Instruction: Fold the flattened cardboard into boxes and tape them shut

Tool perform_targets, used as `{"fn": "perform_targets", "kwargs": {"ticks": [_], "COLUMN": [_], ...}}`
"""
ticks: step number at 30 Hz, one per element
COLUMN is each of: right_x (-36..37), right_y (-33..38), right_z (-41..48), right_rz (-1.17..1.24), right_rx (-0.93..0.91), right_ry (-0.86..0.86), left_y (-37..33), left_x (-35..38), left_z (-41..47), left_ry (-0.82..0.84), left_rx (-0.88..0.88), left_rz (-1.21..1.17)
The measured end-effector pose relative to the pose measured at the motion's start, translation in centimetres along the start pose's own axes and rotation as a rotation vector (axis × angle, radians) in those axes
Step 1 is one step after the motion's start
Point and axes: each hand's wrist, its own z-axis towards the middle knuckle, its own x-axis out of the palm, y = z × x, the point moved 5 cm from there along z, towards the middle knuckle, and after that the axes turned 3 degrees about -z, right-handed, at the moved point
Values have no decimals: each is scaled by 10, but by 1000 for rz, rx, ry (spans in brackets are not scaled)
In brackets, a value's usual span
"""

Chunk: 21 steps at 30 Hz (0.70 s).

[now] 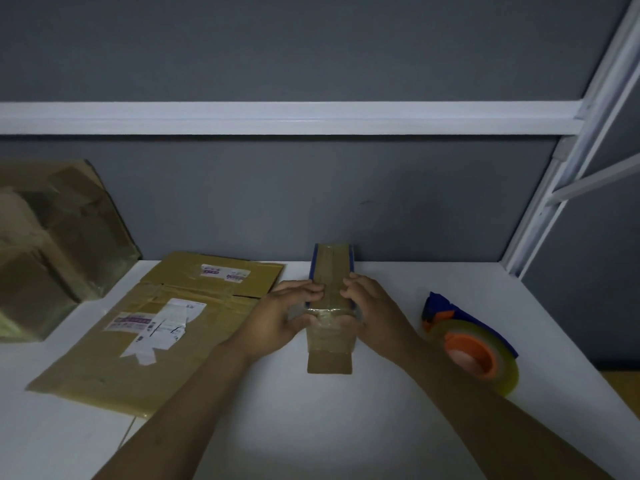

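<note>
Flattened cardboard is lying at the left of the white table. The left hand and right hand are pressing on a small box standing between them, clamping its sides. A tape dispenser is resting just right.

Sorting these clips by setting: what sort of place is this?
Probably an office cubicle used for packing: a white desk against grey partition panels, flattened cardboard and a tape dispenser.
</note>
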Motion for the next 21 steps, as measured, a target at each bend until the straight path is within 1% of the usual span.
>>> {"fn": "perform_targets", "kwargs": {"ticks": [2, 4, 6, 8, 9, 10, 12, 13, 14, 16, 18, 20, 21], "right_x": [-3, -14, -27, -35, -38, -40, -43, -45, -48, -57, -59, -51, -43], "right_y": [-3, -10, -18, -17, -13, -9, -2, 2, 6, 10, 10, 11, 15], "right_z": [0, -3, -7, -10, -12, -13, -17, -19, -20, -20, -20, -22, -24], "right_rz": [62, 189, 222, 173, 147, 131, 113, 79, 9, -188, -283, -296, -328], "right_rx": [13, 8, -10, -36, -41, -30, 26, 56, 68, 66, 70, 76, 61], "right_ry": [74, 157, 179, 197, 207, 209, 213, 212, 192, 99, 34, 47, 77], "left_y": [-6, -16, -27, -26, -20, -11, 2, 3, -1, -17, -34, -45, -49], "left_x": [1, -2, -9, -15, -15, -14, -8, -6, -5, -6, -3, 1, 5], "left_z": [0, 2, 8, 17, 21, 23, 23, 21, 18, 10, 4, -2, -3], "left_ry": [14, 82, 135, 129, 150, 197, 275, 255, 203, 28, -98, -161, -148], "left_rx": [32, 68, 67, 74, 34, -52, -248, -311, -329, -229, -94, 48, 106], "left_rz": [28, 35, 35, 211, 322, 407, 433, 408, 420, 578, 702, 667, 619]}}
